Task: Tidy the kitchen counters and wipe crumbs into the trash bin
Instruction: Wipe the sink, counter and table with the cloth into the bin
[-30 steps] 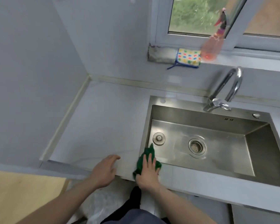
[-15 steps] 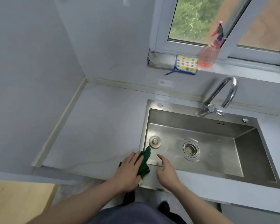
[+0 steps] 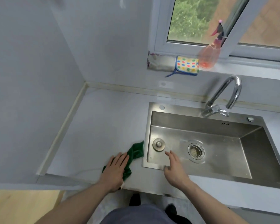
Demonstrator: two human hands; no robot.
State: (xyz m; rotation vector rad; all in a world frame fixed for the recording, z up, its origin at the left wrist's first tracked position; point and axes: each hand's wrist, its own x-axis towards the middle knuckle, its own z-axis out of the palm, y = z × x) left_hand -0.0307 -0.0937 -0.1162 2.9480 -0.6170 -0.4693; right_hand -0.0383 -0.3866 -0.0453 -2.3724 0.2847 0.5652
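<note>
Half green cloth (image 3: 135, 151) (under left hand (image 3: 114, 171)) hidden.

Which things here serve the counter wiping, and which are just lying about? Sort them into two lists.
In use:
green cloth, pressed flat under the left hand
counter
right hand, open over the sink's near edge

Lying about:
sink
sink plug
faucet
spotted sponge
pink spray bottle

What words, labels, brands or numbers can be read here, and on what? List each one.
None can be read.
Pink spray bottle on the window ledge: no label shows.
Spotted sponge: coloured dots only, no words.
Sink: two small dark marks on the back rim near the tap, too small to read.
Green cloth under the left hand: plain.
</note>
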